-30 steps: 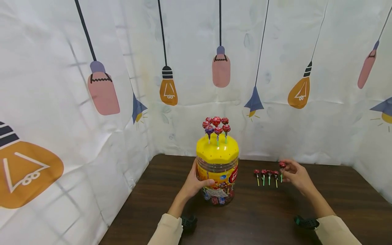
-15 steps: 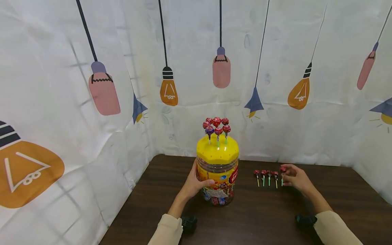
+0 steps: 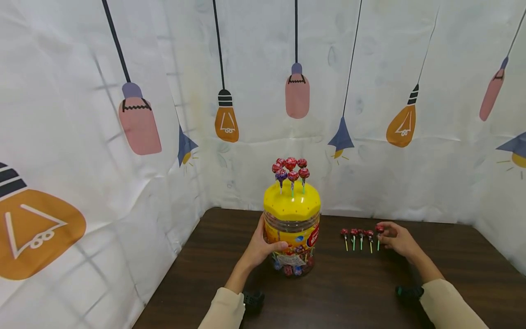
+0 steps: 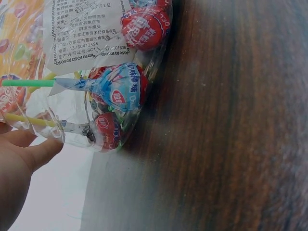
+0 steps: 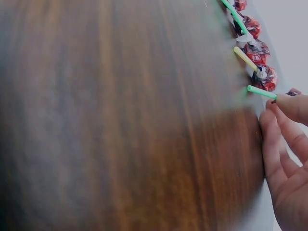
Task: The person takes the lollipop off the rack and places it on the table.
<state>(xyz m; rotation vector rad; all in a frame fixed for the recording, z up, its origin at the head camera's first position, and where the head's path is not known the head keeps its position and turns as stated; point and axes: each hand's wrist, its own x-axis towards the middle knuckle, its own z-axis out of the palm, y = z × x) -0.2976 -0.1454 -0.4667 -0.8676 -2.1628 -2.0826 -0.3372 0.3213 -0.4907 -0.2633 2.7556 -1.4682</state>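
Currently the right hand [image 3: 397, 239] pinches the end lollipop [image 3: 379, 229], stick pointing near, just right of the lollipop row [image 3: 361, 232]; well left, the left hand [image 3: 261, 245], nearer the jar [image 3: 293, 238], clasps its left side.

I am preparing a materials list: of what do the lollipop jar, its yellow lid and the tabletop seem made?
Lollipop jar: probably clear, glossy plastic; wrapped lollipops show through its wall.
Yellow lid: likely smooth, shiny plastic, judging by its bright highlights.
Tabletop: dark brown wood grain, softly shiny; real wood or laminate, I cannot tell.
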